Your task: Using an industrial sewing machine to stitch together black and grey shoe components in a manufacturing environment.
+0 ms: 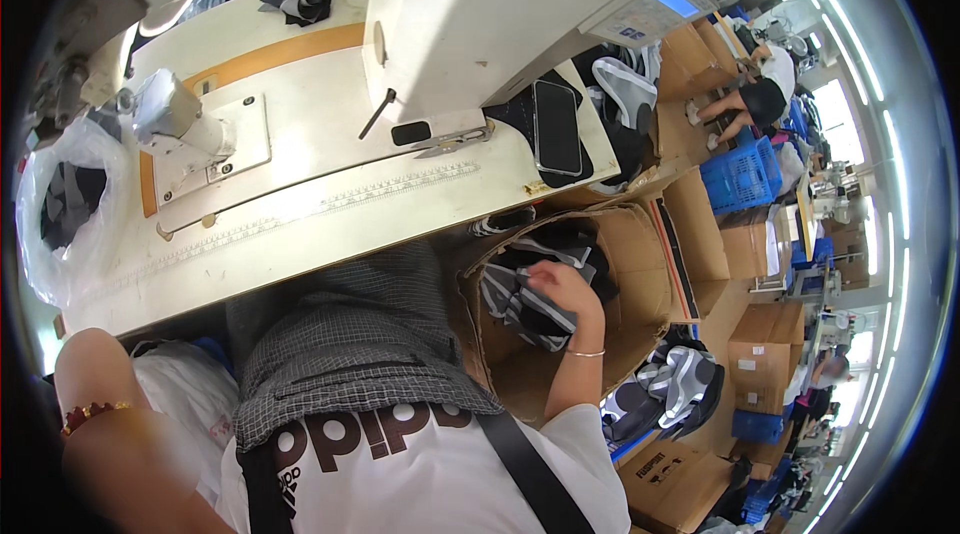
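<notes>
My right hand (566,288) reaches into an open cardboard box (635,264) beside my lap. Its fingers are curled against a black-and-grey fabric piece (540,319), which looks like a shoe upper, on top of the pile there. A thin bangle circles that wrist. My left hand (95,366) is at the far left by the table's near edge, its fingers hidden from view; a beaded bracelet sits on that wrist. Close to it stands a clear plastic bag (40,259) with dark pieces inside.
A sewing machine (440,24) spans the white table (400,196). On the table lie a phone (556,129), small thread snips (455,142) and a dark grey piece (297,0). More uppers (680,384) are stacked right of the box. Cartons (765,354) and a co-worker (765,94) are farther right.
</notes>
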Demonstrator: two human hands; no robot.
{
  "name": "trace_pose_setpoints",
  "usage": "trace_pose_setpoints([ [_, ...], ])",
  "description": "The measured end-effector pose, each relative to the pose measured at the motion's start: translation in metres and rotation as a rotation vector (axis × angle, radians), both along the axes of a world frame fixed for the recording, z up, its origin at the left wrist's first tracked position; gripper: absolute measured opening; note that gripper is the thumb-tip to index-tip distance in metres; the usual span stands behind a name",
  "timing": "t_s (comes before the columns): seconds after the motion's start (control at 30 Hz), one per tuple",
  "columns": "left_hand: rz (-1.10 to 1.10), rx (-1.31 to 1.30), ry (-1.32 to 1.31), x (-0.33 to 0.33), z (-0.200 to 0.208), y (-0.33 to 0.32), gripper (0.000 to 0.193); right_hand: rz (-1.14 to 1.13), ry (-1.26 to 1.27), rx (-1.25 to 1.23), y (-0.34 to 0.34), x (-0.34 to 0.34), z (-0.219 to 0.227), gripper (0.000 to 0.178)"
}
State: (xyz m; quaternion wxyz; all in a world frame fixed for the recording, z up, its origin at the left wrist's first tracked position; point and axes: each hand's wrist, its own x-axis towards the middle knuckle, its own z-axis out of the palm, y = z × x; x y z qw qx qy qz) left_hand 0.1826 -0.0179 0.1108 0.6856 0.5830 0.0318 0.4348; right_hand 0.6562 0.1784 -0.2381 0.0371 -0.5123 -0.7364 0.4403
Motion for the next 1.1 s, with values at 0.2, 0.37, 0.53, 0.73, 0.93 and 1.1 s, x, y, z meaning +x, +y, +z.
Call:
trace_pose_setpoints([
  [0.2,0.165,0.190,0.619,-0.042,0.028,-0.028,0.023,0.655,0.168,0.252,-0.046,-0.173,0.107,0.033],
  [0.37,0.373,0.244,1.344,-0.070,0.042,-0.083,0.022,1.113,0.482,0.273,-0.072,-0.280,0.137,0.037],
  [0.53,0.639,-0.164,1.988,-0.097,0.039,-0.193,0.038,1.272,0.586,0.362,-0.093,-0.355,0.155,0.031],
  [0.73,1.014,-0.777,2.326,-0.099,0.048,-0.305,0.043,1.338,0.613,0.164,-0.112,-0.397,0.145,0.028],
  [0.93,1.000,-1.184,2.447,-0.078,0.029,-0.365,0.053,1.415,0.523,0.145,-0.115,-0.400,0.133,0.027],
  [1.1,0.890,-1.293,2.349,-0.060,0.005,-0.384,0.059,1.405,0.487,0.112,-0.118,-0.401,0.126,0.026],
])
